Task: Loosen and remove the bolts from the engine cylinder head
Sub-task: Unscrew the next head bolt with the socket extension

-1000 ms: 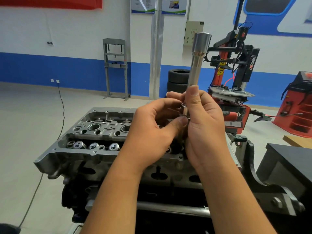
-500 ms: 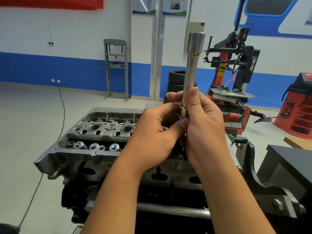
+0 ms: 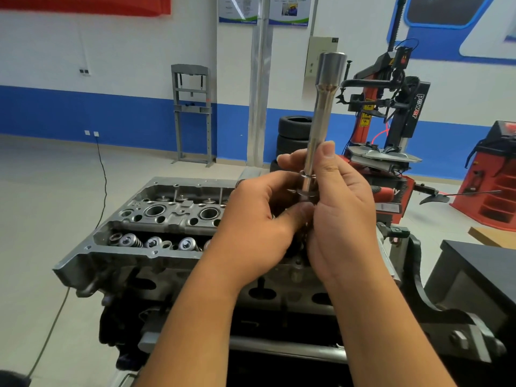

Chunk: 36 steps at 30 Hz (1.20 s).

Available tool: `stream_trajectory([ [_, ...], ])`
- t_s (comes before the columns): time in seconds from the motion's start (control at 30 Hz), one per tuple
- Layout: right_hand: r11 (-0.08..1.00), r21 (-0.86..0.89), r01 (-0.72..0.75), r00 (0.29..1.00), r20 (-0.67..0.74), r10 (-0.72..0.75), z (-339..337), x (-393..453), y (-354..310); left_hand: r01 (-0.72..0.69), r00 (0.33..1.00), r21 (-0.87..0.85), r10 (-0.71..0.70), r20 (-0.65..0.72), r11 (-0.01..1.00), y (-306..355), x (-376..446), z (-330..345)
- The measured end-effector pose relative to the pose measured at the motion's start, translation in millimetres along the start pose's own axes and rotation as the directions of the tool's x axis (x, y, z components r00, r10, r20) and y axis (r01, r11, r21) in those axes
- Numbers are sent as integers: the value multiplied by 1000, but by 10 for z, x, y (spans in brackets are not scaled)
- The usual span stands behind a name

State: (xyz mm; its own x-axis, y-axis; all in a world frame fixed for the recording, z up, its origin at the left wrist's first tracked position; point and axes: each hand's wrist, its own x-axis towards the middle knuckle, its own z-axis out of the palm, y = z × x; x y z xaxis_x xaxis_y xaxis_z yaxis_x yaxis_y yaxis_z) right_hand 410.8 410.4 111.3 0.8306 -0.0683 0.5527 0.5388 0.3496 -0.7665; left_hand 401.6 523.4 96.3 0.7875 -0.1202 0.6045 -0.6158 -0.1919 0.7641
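A long polished steel socket (image 3: 321,107) stands nearly upright above the right part of the grey cylinder head (image 3: 156,216), wide end up. My right hand (image 3: 343,213) grips its lower shaft, the thumb laid along the shaft. My left hand (image 3: 257,227) curls round the lower end from the left, its thumb pressed just under a small metal ring or flange (image 3: 306,192) on the shaft. Whatever sits below that flange is hidden by my fingers. Valve springs and round bores show on the head's left half.
The engine sits on a black stand (image 3: 435,311). A dark bench (image 3: 480,275) is at the right. Behind are a red and black tyre changer (image 3: 391,113), stacked tyres (image 3: 293,132), a red machine (image 3: 494,177) and a grey press frame (image 3: 191,113). A cable (image 3: 103,180) runs across the floor at left.
The socket's top leaned a little left, then came back right. My left thumb slid slightly down. Both hands stay clasped at the lower end.
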Motion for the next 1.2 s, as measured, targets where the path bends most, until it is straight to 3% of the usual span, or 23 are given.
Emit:
stream_trajectory([
  [0.17,999,-25,22,1000,-8,-22,-6,-2,-4,35,988,54,-26,-149,998,-40,-24,37],
  [0.3,994,-86,63,998,-17,-64,1,7,12,-25,998,6,25,62,1000,-5,-15,-23],
  [0.37,993,-92,75,997,-7,-76,5,6,30,-25,997,8,25,73,1000,1,-10,-33],
  [0.6,999,33,-4,1000,14,4,-7,-5,-9,60,986,53,-51,-158,997,-25,-21,59],
  [0.83,1000,-8,27,999,-18,-28,1,-9,-37,25,996,-9,-24,90,1000,-6,-10,-14],
  [1.07,998,67,-11,1000,-20,12,-11,-3,-16,39,994,37,-34,-105,999,-48,-6,44],
  [1.2,998,42,46,999,-16,-45,-21,10,8,2,1000,-31,-2,-7,1000,-30,-12,8],
])
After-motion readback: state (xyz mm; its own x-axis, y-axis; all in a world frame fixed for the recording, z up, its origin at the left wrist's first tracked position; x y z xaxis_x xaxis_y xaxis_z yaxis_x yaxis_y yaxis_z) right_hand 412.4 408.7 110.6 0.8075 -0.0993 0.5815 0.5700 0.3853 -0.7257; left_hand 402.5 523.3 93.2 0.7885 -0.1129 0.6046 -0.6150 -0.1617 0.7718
